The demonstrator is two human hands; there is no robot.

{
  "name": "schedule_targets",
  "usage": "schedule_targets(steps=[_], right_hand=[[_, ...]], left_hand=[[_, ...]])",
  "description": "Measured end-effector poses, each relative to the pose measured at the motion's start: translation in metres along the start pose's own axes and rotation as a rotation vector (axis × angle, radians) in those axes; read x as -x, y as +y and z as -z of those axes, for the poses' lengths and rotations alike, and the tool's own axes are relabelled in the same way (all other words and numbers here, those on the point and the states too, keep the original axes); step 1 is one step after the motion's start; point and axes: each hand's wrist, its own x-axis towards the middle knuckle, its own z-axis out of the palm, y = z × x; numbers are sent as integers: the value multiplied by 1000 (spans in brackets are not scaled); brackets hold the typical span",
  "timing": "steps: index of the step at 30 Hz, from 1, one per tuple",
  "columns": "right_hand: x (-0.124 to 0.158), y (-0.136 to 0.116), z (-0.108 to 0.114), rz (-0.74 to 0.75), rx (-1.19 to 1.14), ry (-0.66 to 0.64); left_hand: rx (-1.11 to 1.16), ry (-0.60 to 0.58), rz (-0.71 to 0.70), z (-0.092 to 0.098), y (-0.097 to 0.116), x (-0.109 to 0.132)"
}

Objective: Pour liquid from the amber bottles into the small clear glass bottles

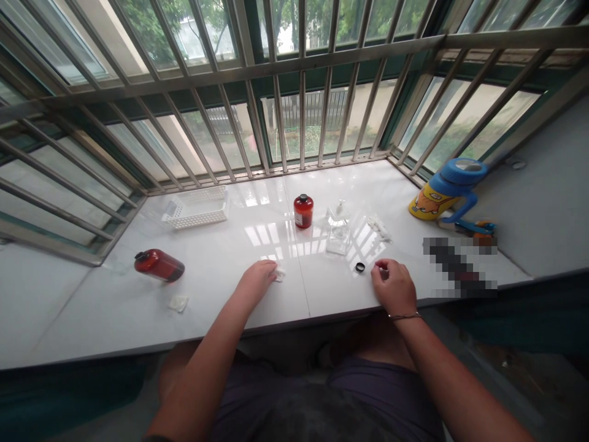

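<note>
My left hand (260, 276) rests on the white counter, its fingers closed on a crumpled white tissue (278, 274). On the right, my right hand (392, 281) is curled at the counter; what its fingers hold, if anything, is hidden. A small black ring-shaped cap (359, 267) lies just left of my right hand. Beyond the hands stands an upright red-brown bottle (303, 212) with a dark cap. Beside it is a clear glass bottle (338, 236). Another red-brown bottle (159, 265) lies on its side at the left, with a folded white tissue (178, 303) in front of it.
A white perforated basket (197, 209) sits at the back left of the counter (248, 313). Small white pieces (378, 228) lie right of the glass bottle. A blue and yellow flask (444, 189) stands at the back right, near a blurred dark object (460, 267). Metal bars (302, 116) line the windows.
</note>
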Motion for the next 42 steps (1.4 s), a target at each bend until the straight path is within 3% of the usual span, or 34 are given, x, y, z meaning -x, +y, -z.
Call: schedule_targets(steps=[24, 36, 42], right_hand=[[-1, -2, 0, -37, -26, -26], [-2, -1, 0, -40, -29, -31], [-2, -2, 1, -28, -28, -31]], left_hand=[[-5, -156, -261, -24, 64, -75], [96, -132, -294, -52, 102, -82], [223, -54, -238, -34, 93, -64]])
